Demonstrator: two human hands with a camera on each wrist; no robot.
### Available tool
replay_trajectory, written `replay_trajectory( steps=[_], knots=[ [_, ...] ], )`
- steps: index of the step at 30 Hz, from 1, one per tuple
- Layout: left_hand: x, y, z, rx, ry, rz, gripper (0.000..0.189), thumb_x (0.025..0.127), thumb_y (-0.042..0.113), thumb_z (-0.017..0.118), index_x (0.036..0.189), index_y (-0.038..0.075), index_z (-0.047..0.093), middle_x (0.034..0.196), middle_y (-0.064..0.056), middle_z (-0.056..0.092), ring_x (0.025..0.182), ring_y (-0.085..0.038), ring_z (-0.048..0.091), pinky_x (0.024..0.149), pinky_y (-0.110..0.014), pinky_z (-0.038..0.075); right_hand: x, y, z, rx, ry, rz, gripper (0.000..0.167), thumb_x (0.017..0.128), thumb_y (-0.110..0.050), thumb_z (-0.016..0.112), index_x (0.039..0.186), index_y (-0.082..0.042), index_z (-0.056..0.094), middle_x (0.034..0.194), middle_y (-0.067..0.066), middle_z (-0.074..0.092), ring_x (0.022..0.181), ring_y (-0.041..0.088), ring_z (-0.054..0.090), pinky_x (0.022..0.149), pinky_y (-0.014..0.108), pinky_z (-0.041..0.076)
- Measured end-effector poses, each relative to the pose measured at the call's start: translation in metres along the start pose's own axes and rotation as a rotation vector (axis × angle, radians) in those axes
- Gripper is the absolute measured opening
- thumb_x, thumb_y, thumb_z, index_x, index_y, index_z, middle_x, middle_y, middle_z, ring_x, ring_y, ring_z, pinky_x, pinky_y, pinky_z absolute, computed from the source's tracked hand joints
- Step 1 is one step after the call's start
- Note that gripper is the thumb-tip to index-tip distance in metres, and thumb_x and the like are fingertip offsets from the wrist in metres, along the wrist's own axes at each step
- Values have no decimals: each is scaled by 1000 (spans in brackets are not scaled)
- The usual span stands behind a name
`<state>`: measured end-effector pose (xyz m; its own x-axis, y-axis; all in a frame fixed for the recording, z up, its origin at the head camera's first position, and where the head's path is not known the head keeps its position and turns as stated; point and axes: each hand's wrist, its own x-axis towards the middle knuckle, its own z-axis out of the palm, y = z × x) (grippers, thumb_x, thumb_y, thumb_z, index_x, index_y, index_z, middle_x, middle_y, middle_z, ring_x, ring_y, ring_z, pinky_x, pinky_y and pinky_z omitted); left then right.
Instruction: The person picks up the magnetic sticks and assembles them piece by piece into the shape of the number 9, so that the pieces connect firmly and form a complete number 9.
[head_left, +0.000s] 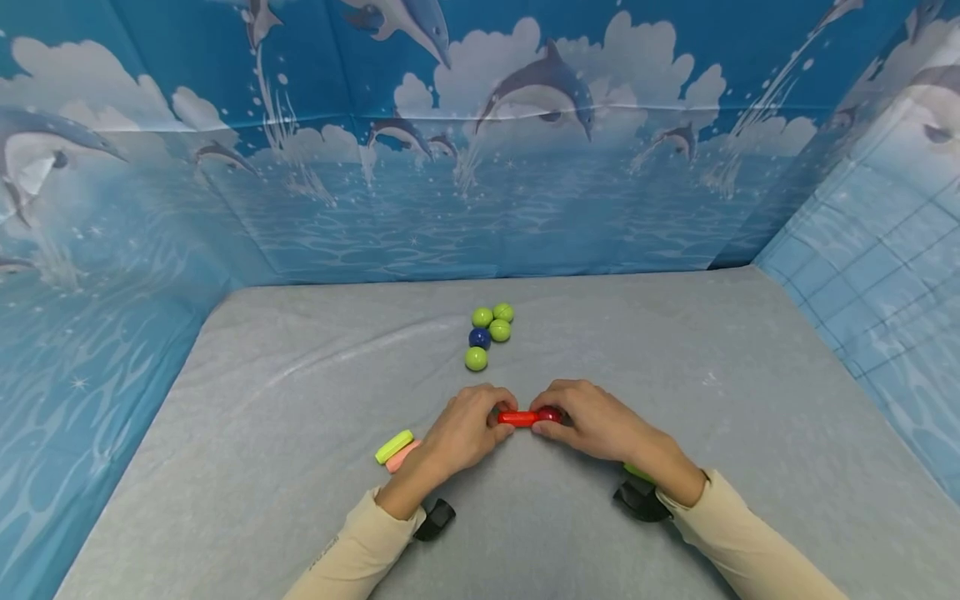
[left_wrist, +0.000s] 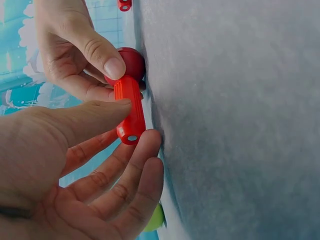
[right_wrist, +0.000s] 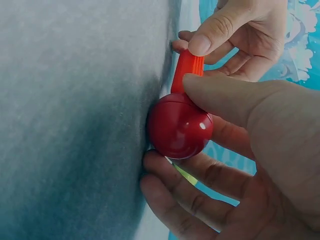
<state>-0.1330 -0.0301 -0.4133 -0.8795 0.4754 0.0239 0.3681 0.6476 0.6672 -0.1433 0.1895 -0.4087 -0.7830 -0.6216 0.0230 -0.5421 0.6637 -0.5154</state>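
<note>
In the head view my left hand (head_left: 465, 425) pinches the free end of a short red rod (head_left: 517, 418) between thumb and fingers. A dark red glossy ball (right_wrist: 180, 127) sits against the rod's other end, and the two touch. My right hand (head_left: 596, 421) grips around that joint, its thumb lying on the rod beside the ball. The left wrist view shows a small round silvery spot on the rod's end face. Both pieces are held low, close to the grey surface; whether they touch it I cannot tell.
Beyond the hands, several lime green balls (head_left: 476, 358) cluster with a dark blue ball (head_left: 479, 338) on the grey cloth (head_left: 300, 417). A yellow rod (head_left: 394, 447) and a salmon rod (head_left: 403, 457) lie by my left forearm. A lime green piece (head_left: 639, 473) shows partly under my right wrist.
</note>
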Motion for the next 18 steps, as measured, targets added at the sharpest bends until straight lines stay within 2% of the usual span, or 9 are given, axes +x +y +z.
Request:
replay_trajectory(
  steps=[9, 13, 18],
  knots=[
    [-3, -1, -9, 5, 1, -8, 18, 89, 17, 77, 107, 13, 73, 97, 0, 69, 67, -4, 54, 60, -21, 44, 1, 0, 0, -12, 16, 1, 15, 92, -25, 74, 106, -17, 76, 91, -8, 66, 71, 4, 52, 65, 22, 46],
    [-4, -2, -17, -4, 5, -13, 20, 91, 19, 75, 110, 12, 73, 103, -1, 70, 72, -5, 58, 64, -23, 47, 1, 0, 1, -20, 12, -5, 17, 93, -25, 74, 107, -16, 76, 93, -8, 68, 73, 3, 53, 67, 23, 47],
    [0, -5, -31, -18, 32, -20, 26, 91, 18, 74, 117, 10, 70, 104, -4, 70, 78, -10, 62, 66, -27, 49, 0, 1, 1, -40, 11, -4, 19, 93, -27, 73, 109, -17, 76, 98, -7, 70, 79, 3, 57, 74, 27, 50]
  ],
)
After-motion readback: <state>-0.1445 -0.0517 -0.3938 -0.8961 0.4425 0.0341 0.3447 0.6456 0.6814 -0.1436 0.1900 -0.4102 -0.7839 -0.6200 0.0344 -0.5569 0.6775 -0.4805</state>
